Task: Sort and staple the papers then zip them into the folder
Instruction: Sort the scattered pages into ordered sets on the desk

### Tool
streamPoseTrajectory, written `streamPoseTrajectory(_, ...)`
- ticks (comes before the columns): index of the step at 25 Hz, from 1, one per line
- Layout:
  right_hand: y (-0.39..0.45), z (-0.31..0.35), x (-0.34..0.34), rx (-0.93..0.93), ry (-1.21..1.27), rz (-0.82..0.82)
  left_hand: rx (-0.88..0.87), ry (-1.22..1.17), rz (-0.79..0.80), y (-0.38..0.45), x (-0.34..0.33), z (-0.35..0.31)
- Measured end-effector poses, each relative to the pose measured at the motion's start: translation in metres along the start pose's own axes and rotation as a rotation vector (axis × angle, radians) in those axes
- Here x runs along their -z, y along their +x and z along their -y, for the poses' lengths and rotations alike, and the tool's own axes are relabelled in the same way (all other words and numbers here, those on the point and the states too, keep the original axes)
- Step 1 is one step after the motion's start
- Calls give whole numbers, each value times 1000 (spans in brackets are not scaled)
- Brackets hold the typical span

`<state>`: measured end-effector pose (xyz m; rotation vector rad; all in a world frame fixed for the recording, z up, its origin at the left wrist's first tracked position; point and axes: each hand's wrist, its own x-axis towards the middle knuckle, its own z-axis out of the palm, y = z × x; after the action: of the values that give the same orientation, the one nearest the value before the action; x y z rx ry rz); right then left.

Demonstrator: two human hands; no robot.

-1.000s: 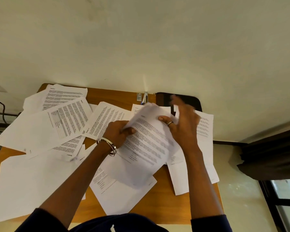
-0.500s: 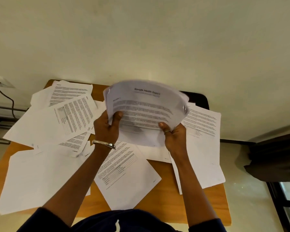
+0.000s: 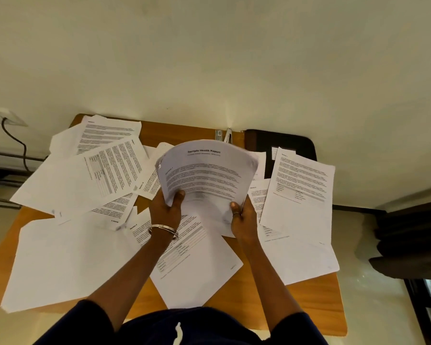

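Papers (image 3: 204, 178) are gripped above the table (image 3: 309, 300) by left hand (image 3: 164, 210) and right hand (image 3: 243, 217).

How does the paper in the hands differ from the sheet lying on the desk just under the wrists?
The held paper is raised and bowed between the left hand and right hand; the desk sheet lies flat and skewed. The held paper shows a bold title at its top; the desk sheet shows a shaded table. Both are white printed pages.

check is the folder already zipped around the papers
No, the black folder lies at the table's far edge with sheets over it, while both hands, left and right, hold a stack of papers.
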<state>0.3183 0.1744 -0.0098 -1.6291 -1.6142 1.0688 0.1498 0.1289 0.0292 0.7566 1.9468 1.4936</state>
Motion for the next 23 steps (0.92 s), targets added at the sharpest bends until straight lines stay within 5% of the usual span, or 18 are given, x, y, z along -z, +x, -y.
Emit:
streamPoseTrajectory(7, 19, 8, 17, 3, 146, -48, 35, 122, 120, 19, 2, -7)
streamPoseTrajectory(12, 35, -5, 42, -134, 12, 81, 628, -407, 389, 25, -10, 16)
streamPoseTrajectory(15, 39, -17, 49, -211, -67, 209, 673, -281, 450, 21, -23, 29)
streamPoseTrajectory(18, 57, -22, 70, -259, -88, 374, 632, -140, 341, 19, -34, 38)
streamPoseTrajectory(21, 93, -34, 84, -233, -261, 46, 634, -110, 236, 22, -36, 38)
streamPoseTrajectory(23, 106, -52, 87, -211, -557, 3, 646, -114, 149, 28, -30, 41)
